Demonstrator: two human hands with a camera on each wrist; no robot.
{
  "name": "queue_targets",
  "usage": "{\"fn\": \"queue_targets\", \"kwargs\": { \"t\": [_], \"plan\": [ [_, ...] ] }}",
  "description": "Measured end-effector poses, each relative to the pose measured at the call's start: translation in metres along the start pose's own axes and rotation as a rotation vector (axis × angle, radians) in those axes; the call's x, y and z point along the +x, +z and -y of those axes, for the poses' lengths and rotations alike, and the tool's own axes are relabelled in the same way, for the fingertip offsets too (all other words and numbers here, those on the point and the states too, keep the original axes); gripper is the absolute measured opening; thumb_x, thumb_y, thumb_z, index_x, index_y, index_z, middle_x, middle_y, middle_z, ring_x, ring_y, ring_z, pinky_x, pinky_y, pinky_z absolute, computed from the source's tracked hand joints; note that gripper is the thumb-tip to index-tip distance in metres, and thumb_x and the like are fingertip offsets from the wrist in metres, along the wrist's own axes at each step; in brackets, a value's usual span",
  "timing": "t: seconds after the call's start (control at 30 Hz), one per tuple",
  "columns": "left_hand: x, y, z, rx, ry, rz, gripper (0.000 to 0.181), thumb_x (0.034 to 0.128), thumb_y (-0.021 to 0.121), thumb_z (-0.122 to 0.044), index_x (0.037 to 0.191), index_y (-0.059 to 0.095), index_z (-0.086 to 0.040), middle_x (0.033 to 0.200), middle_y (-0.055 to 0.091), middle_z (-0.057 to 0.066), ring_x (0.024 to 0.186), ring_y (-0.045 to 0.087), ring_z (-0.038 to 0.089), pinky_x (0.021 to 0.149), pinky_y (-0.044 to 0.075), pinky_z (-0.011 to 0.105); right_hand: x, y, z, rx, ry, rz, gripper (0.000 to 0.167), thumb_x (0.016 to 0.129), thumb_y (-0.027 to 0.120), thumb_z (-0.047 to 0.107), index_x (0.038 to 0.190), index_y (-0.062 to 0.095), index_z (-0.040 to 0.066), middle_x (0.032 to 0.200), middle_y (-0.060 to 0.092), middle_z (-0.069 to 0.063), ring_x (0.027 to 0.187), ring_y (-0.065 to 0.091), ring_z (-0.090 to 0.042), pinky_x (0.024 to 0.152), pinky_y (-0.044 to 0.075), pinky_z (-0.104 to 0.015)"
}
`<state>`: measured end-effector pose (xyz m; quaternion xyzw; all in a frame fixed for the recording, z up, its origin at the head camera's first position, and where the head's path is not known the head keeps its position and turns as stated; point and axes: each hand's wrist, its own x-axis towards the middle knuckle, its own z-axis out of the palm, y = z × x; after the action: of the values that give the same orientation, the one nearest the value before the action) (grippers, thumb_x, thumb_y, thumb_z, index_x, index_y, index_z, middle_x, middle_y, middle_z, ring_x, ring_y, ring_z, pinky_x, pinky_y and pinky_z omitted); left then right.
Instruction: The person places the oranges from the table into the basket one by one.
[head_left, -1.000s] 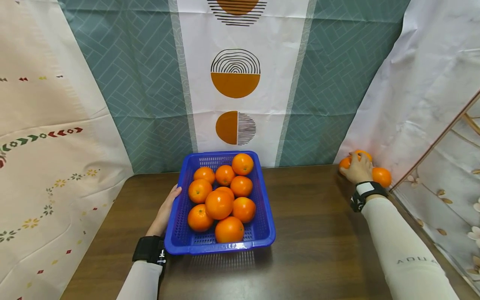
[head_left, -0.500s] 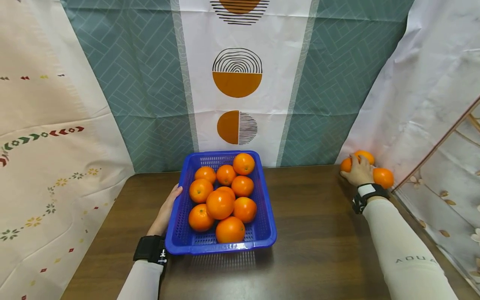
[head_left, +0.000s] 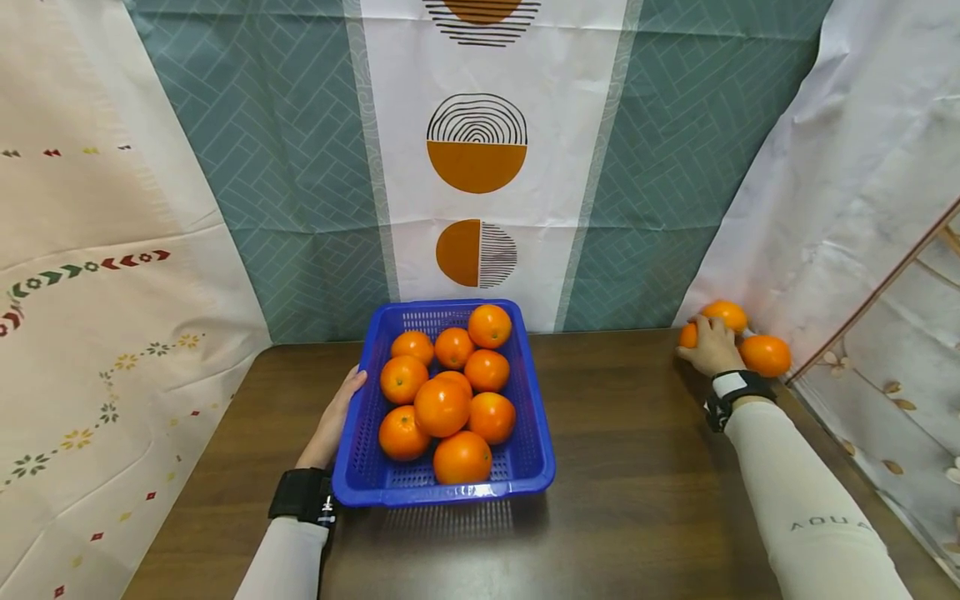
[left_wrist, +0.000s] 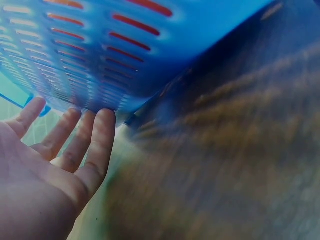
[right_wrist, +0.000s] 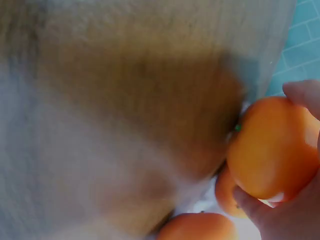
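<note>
A blue perforated plastic basket (head_left: 442, 497) with several oranges heaped in it stands on the table. At its left side is my left hand (head_left: 334, 421); in the left wrist view, relaxed fingertips (left_wrist: 104, 125) touch the slotted wall (left_wrist: 117, 75). At the table's far right corner, my right hand (head_left: 712, 346) grips an orange (right_wrist: 275, 145), thumb and fingers around its sides. In the head view that orange (head_left: 687, 335) is mostly covered by the hand. Just beyond the hand lies another orange (head_left: 724, 315), and a third orange (head_left: 765, 356) sits to its right.
The brown wooden table (head_left: 615, 467) stretches between the basket and the right hand. A patterned cloth (head_left: 480, 167) hangs along the back edge. White printed fabric (head_left: 810, 275) borders the right side, close to the loose oranges, and cream cloth (head_left: 112, 375) borders the left.
My right hand has shifted slightly leftward and off the rear orange, with its fingers around the left one. The left hand stays at the basket. The head view has shifted slightly.
</note>
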<state>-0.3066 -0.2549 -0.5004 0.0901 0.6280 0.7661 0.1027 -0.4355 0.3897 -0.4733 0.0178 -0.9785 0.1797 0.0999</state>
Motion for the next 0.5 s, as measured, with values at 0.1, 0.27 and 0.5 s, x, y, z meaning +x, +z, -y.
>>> {"fn": "queue_targets", "kwargs": {
  "t": [0.1,0.27,0.5],
  "plan": [
    [0.0,0.0,0.0,0.007,0.001,-0.009,0.058,0.1133,0.027,-0.05,0.165,0.013,-0.028,0.162,0.029,0.01,0.133,0.049,0.02,0.102,0.05,0.035,-0.001,-0.004,0.007,-0.021,-0.01,0.038,0.066,0.092,0.071,0.024,0.138,0.039,-0.01,0.133,0.033,-0.044,0.117,0.037,-0.07,0.093,0.038,-0.079],
    [-0.001,0.0,0.0,0.018,-0.008,-0.014,0.06,0.1129,0.027,-0.052,0.166,0.012,-0.029,0.163,0.027,0.009,0.133,0.048,0.019,0.102,0.05,0.034,-0.002,-0.006,0.015,-0.031,0.0,0.065,0.066,0.092,0.073,0.027,0.137,0.041,-0.01,0.13,0.035,-0.042,0.108,0.043,-0.07,0.089,0.042,-0.078],
    [0.0,0.0,0.001,0.032,-0.032,-0.03,0.061,0.1121,0.028,-0.054,0.166,0.011,-0.031,0.165,0.026,0.009,0.136,0.046,0.022,0.103,0.049,0.036,-0.005,0.002,0.006,-0.001,-0.024,-0.003,0.064,0.091,0.074,0.024,0.134,0.043,-0.013,0.126,0.037,-0.045,0.102,0.044,-0.071,0.091,0.038,-0.076]
  ]
}}
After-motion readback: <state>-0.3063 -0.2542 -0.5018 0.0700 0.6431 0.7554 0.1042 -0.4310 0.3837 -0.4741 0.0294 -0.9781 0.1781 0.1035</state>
